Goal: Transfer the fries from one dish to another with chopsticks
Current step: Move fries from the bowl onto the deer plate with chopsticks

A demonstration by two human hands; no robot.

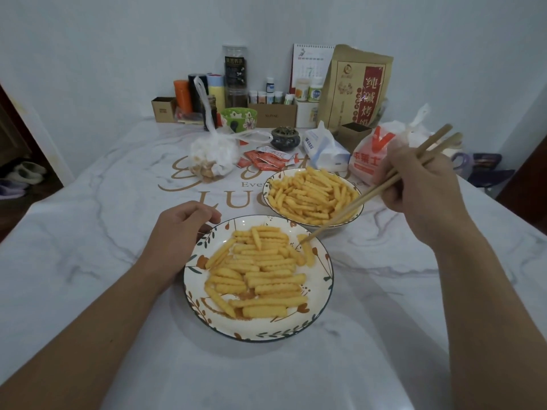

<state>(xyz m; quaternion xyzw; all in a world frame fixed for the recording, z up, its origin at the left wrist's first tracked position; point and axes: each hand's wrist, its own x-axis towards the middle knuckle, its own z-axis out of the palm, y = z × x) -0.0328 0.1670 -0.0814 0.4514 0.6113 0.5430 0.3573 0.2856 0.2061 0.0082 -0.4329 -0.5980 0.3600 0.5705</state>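
The right hand [426, 184] grips a pair of wooden chopsticks [352, 210], its fingers curled round their upper part. The sticks slant down and left across the near rim of the far plate [268, 192]; their tips meet at one crinkle-cut fry [306, 251], which hangs over the far right part of the near plate [260, 332]. Whether that fry is pinched clear of the pile or touches it cannot be told.

The left hand [180, 232] rests on the counter [88, 261] against the far left rim of the near plate, its fingers loosely curled and holding nothing, the fingertips at the rim.

The near plate, white with leaf and flower decoration and a dark edge, carries a spread of crinkle-cut fries [260, 276]. The far plate stands just beyond and to the right of it, close against it, heaped with more fries [310, 193].

Toward the far edge of the counter lie a knotted plastic bag of snacks [213, 158], red sauce sachets [266, 159], a tissue pack [325, 149] and a red-and-white takeaway bag [370, 161]. Behind them stand a brown paper pouch [355, 87], a desk calendar [310, 63], small bottles [272, 96] and a green bowl [239, 118].
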